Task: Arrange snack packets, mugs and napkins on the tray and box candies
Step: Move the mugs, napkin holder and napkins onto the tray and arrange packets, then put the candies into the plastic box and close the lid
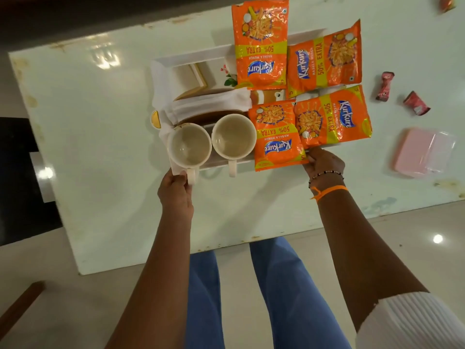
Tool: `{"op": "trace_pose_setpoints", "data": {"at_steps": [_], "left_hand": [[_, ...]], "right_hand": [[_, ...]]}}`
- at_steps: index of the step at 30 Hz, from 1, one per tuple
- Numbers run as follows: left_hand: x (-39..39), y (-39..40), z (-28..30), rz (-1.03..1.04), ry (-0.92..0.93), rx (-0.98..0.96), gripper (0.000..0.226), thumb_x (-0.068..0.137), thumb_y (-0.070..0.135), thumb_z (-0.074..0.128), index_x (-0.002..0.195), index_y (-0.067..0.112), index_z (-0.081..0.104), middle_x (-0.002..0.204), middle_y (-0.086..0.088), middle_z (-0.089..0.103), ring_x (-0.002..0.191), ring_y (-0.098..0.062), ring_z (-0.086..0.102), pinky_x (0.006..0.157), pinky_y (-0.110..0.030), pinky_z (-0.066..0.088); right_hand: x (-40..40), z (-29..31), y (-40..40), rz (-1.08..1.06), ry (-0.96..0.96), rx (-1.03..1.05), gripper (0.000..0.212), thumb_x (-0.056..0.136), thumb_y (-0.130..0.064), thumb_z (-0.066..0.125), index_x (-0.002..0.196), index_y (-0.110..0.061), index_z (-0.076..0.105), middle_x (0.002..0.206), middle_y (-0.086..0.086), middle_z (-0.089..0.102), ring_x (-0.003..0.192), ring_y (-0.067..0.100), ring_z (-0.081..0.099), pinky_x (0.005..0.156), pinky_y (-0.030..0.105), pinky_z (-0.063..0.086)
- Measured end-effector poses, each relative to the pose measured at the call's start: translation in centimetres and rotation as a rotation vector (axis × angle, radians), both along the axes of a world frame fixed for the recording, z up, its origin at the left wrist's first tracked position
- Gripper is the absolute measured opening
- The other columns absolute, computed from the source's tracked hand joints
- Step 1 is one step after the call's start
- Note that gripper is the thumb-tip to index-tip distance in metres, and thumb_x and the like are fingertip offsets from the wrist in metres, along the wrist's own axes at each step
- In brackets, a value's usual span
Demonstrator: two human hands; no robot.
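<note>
- The white tray sits on a pale glossy table and serves as the landmark; it holds nearly everything.
- On the tray's right half lie four orange snack packets: one at the far edge overhanging the far rim, one to its right, one at the near right, and one at the near middle whose bottom hangs over the near rim.
- On the tray's near left stand two cream mugs, upright and empty: the left mug and the right mug, rims touching or almost so, handles pointing over the near rim.
- Folded white napkins lie across the tray's middle, just beyond the mugs; one drapes over the left rim.
- The left hand is closed around the left mug's handle at the tray's near left corner.
- The right hand grips the tray's near right edge, fingers tucked beneath the packets there; how tightly it is closed cannot be told.
- Right of the tray, well apart, lie two red candies and a third at the far corner.
- A pink box with a clear lid beside it rests right of the tray, near the table edge.
- Left of the tray the tabletop is bare and wide; between the near rim and the table's near edge runs another open strip.
</note>
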State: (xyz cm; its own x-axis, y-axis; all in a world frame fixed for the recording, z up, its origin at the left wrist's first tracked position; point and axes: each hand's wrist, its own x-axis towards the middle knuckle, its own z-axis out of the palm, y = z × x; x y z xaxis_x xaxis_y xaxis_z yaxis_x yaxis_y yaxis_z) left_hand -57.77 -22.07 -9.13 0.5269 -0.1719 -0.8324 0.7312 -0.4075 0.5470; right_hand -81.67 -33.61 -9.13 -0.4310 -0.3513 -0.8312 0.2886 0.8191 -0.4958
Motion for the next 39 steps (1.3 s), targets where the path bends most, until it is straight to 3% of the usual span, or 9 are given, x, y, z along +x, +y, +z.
{"op": "trace_pose_setpoints", "data": {"at_steps": [4,8,12,18,23,27,34,37,39], "left_hand": [[-2.9,0.0,0.9,0.077,0.103,0.008,0.036,0.092,-0.007,0.039,0.126,0.002,0.047,0.117,-0.01,0.054,0.092,-0.019,0.062,0.073,-0.027,0.053],[-7.0,1.1,1.4,0.054,0.255,0.052,0.033,0.097,0.004,0.038,0.128,0.008,0.048,0.122,-0.008,0.047,0.105,-0.022,0.053,0.088,-0.032,0.045],[-11.6,0.9,2.1,-0.12,0.354,0.048,0.027,0.096,0.009,0.042,0.12,0.01,0.054,0.113,-0.006,0.052,0.1,-0.02,0.055,0.085,-0.031,0.046],[-18.6,-3.0,3.6,-0.445,0.445,-0.02,0.022,0.097,0.012,0.041,0.102,0.015,0.061,0.1,-0.005,0.058,0.095,-0.02,0.059,0.075,-0.031,0.052],[-22.9,-6.3,4.3,-0.694,0.459,-0.061,0.023,0.097,0.01,0.039,0.101,0.013,0.062,0.097,-0.006,0.058,0.093,-0.021,0.061,0.077,-0.036,0.055],[-25.1,-8.2,5.4,-0.989,0.366,-0.056,0.02,0.097,0.011,0.041,0.107,0.012,0.058,0.1,-0.006,0.06,0.097,-0.023,0.061,0.084,-0.032,0.052],[-26.8,-10.7,7.7,-1.158,0.32,-0.231,0.058,0.077,0.046,0.065,0.128,0.028,0.046,0.127,0.005,0.058,0.123,-0.016,0.052,0.107,-0.037,0.037],[-26.0,-11.1,8.4,-1.172,0.128,-0.303,0.062,0.069,0.043,0.072,0.125,0.026,0.052,0.123,0.002,0.062,0.117,-0.014,0.057,0.101,-0.038,0.046],[-24.9,-11.1,8.6,-1.232,-0.064,-0.294,0.064,0.066,0.041,0.077,0.123,0.023,0.054,0.118,0.003,0.063,0.108,-0.008,0.06,0.09,-0.025,0.052]], "right_hand": [[-0.8,0.6,0.0,0.064,-0.12,-0.011,0.008,0.084,0.001,0.059,0.092,-0.001,0.062,0.08,0.01,0.064,0.079,0.022,0.064,0.077,0.035,0.058],[-2.8,2.1,0.8,0.103,-0.111,-0.049,0.016,0.088,0.005,0.048,0.102,0.003,0.055,0.082,0.015,0.058,0.072,0.025,0.059,0.072,0.033,0.055],[-6.9,3.3,1.7,0.342,0.532,-0.192,0.008,0.081,-0.009,0.059,0.089,-0.01,0.06,0.075,0.006,0.061,0.056,0.014,0.052,0.059,0.022,0.044],[-15.9,3.3,-0.7,0.539,1.11,-0.144,0.052,0.072,-0.024,0.067,0.119,-0.014,0.048,0.121,0.009,0.051,0.11,0.032,0.044,0.087,0.034,0.037],[-20.0,1.5,-3.4,0.521,0.877,0.098,0.084,0.067,-0.034,0.076,0.136,-0.017,0.03,0.138,0.009,0.037,0.122,0.034,0.041,0.096,0.047,0.041],[-20.2,2.2,-3.0,0.472,0.695,-0.037,0.086,0.068,-0.029,0.075,0.136,-0.017,0.024,0.134,0.012,0.044,0.121,0.031,0.045,0.099,0.041,0.04],[-16.0,7.5,2.3,-0.106,-0.641,-0.302,0.041,0.082,-0.011,0.058,0.114,-0.019,0.034,0.097,0.004,0.057,0.092,0.021,0.062,0.09,0.034,0.051],[-15.6,8.3,3.5,0.083,-0.538,-0.266,0.041,0.076,-0.022,0.063,0.112,-0.017,0.044,0.105,0.0,0.056,0.106,0.02,0.056,0.104,0.04,0.041],[-15.8,8.7,3.5,0.296,-0.082,-0.365,0.041,0.078,-0.032,0.058,0.113,-0.015,0.047,0.111,-0.003,0.055,0.111,0.013,0.052,0.1,0.033,0.043]]}}
